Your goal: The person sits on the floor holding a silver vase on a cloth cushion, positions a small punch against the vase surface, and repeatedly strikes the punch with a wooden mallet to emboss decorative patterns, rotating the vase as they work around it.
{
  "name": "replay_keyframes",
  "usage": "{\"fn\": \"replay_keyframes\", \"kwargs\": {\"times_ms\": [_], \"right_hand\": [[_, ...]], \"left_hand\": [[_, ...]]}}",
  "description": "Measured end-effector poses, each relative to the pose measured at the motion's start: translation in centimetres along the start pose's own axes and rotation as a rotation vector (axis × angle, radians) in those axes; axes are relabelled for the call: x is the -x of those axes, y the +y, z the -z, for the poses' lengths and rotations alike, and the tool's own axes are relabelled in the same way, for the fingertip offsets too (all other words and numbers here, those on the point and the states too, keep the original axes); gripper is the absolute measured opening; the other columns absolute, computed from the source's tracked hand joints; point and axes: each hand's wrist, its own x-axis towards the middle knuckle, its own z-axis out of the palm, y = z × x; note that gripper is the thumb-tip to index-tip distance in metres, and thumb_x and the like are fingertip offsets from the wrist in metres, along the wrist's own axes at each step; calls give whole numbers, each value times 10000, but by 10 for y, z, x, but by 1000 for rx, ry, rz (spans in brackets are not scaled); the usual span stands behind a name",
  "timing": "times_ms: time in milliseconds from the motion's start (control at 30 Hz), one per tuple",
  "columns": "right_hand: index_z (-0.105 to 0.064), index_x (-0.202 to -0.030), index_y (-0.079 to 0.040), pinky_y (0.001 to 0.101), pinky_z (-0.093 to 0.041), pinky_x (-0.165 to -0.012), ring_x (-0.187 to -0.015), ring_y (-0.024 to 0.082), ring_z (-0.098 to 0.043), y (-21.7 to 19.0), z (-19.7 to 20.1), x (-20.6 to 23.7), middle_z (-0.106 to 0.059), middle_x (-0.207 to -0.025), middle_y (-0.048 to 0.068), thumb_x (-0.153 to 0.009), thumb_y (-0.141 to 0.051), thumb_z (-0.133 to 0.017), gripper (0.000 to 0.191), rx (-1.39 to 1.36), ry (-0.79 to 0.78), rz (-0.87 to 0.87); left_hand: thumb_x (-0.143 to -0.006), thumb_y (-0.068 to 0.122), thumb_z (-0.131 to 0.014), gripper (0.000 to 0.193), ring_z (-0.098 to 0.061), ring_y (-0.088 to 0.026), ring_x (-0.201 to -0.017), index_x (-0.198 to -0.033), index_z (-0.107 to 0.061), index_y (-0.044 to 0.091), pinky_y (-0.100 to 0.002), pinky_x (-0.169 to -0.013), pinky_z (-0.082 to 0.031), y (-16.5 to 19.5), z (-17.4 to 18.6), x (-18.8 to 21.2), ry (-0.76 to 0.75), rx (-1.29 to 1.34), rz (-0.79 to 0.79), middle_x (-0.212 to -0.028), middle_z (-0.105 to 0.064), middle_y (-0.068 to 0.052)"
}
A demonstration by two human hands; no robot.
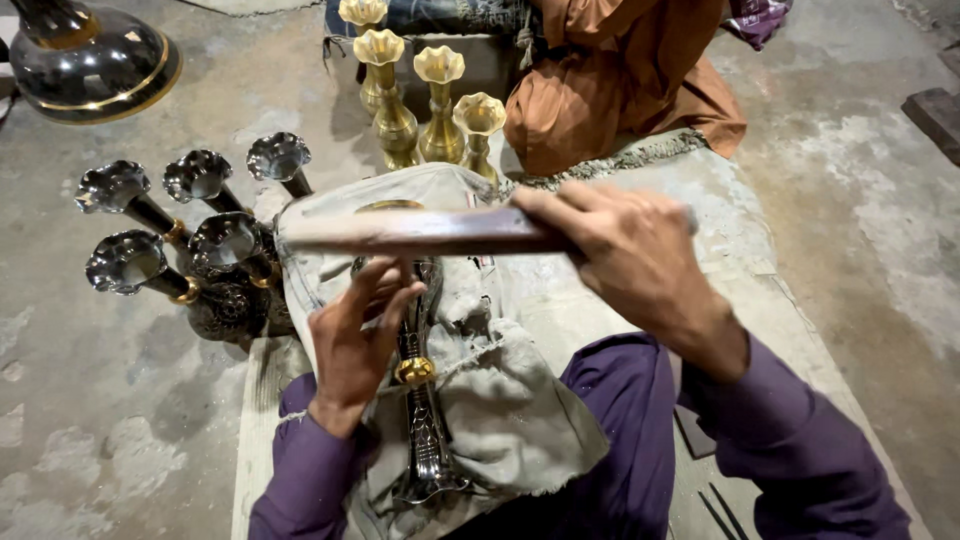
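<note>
Right hand: the right hand [632, 262], right of centre in the frame, is closed around one end of a dark flat bar [420, 231], fingers wrapped over its top
Bar: long and brownish, blurred, it lies almost level across the middle of the frame, reaching left from the fist to above the cloth
Left hand: the left hand [355, 345], lower centre-left, rests with curled fingers on a dark engraved vase [420, 400]; the fingertips press its upper part, but whether they pinch anything small there cannot be told
Vase in work: lying lengthwise down the lap, flared mouth toward the bottom of the frame, a brass ring around its neck, cradled in a grey cloth [500, 400]
Cloth: crumpled, worn, draped over the lap and rising to a bundle under the bar
Sleeves: both forearms are in purple fabric, at the lower edge
Dark vases: a group of dark vases [190, 240] with fluted mouths stands on the concrete floor [100, 400] at centre left, just beside the cloth
Brass vases: four brass vases [420, 100] stand upright at upper centre
Large vessel: a dark round vessel [90, 55] with gold bands sits in the upper left corner
Other person: an orange-brown garment [620, 80] of someone seated, upper centre-right
</note>
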Motion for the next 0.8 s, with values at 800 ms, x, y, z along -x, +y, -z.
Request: {"fn": "replay_keyframes", "kwargs": {"times_ms": [800], "right_hand": [[-650,-1254,-68,341,-529,-677,-774,175,-675,0,-99,83,-678,-865,46,-766,52,-706,505,-605,166,-538]], "left_hand": [[-889,194,-733,429,-738,-281,-683,-1311,-665,149,-419,-632,-571,35,22,-59,-520,-60,-44,-942,-767,-135]]}}
